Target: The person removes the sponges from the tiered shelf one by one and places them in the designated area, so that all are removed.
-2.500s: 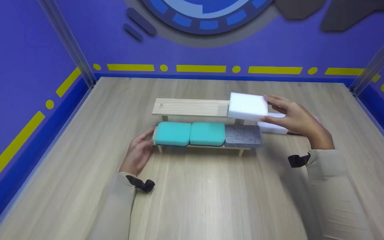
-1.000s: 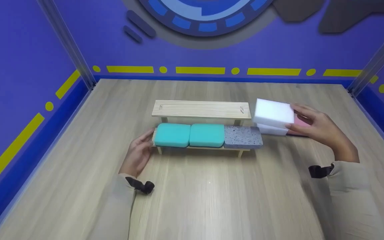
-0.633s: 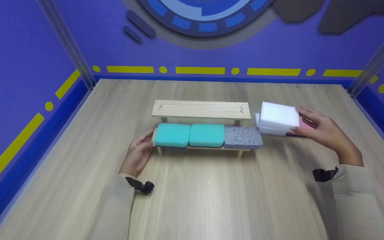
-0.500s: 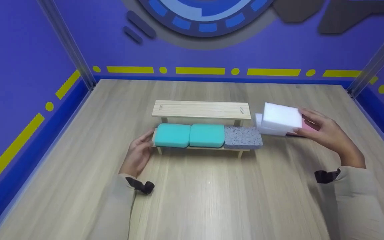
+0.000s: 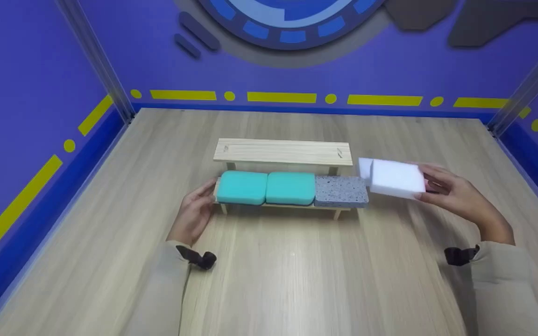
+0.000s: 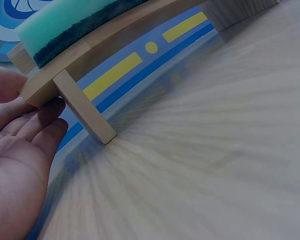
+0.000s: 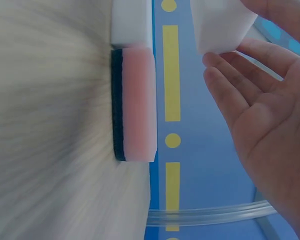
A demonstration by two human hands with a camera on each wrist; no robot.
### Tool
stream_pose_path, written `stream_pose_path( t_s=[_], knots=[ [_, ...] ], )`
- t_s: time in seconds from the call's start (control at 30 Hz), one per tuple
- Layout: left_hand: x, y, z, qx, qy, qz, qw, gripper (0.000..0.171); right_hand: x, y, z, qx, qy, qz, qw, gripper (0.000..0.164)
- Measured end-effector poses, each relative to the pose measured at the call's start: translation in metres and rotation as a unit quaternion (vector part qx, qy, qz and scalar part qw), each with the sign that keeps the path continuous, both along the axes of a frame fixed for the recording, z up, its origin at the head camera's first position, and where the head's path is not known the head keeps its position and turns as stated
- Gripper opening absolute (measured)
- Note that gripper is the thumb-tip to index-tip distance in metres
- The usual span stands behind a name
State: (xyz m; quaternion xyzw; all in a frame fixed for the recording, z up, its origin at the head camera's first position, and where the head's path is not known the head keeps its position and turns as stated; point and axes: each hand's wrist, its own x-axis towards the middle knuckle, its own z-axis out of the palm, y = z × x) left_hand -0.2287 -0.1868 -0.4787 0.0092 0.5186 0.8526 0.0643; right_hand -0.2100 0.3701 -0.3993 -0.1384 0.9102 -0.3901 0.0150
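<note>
My right hand (image 5: pixel 458 193) pinches a white sponge (image 5: pixel 397 178) by its right end, raised off the table to the right of a two-tier wooden stand (image 5: pixel 283 151). In the right wrist view its fingertips meet the held block's edge. Partly behind it sits another white sponge (image 5: pixel 364 169). My left hand (image 5: pixel 192 212) grips the left end of the stand's lower shelf, thumb on the edge and fingers underneath. Two teal sponges (image 5: pixel 242 187) and a speckled grey block (image 5: pixel 341 191) lie in a row on that shelf. Nothing sits on the upper shelf.
A pink sponge with a dark scouring side (image 7: pixel 137 105) lies on the table beyond the white one, mostly hidden in the head view. Blue walls (image 5: pixel 287 79) with yellow marks enclose the wooden table (image 5: pixel 292 270) at the back and sides.
My right hand has carried the white sponge from the upper shelf's right end rightward, then lower toward the table in front of the other white sponge. The left hand keeps its grip.
</note>
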Motion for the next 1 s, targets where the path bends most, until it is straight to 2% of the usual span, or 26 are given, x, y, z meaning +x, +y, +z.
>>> stream_pose_path(
  t_s=[0.3, 0.73, 1.0],
  knots=[
    [0.001, 0.000, -0.001, -0.009, -0.012, 0.006, 0.9999, 0.059, 0.004, 0.000, -0.010, 0.032, -0.037, 0.007, 0.999, 0.076],
    [0.001, 0.001, -0.002, -0.007, -0.007, 0.002, 0.9999, 0.060, 0.002, 0.000, -0.025, 0.020, -0.059, 0.046, 0.997, 0.075],
    [0.001, 0.000, 0.001, -0.001, -0.017, -0.004, 0.9998, 0.062, -0.001, 0.000, -0.029, 0.028, -0.071, 0.048, 0.996, 0.078]
  ],
)
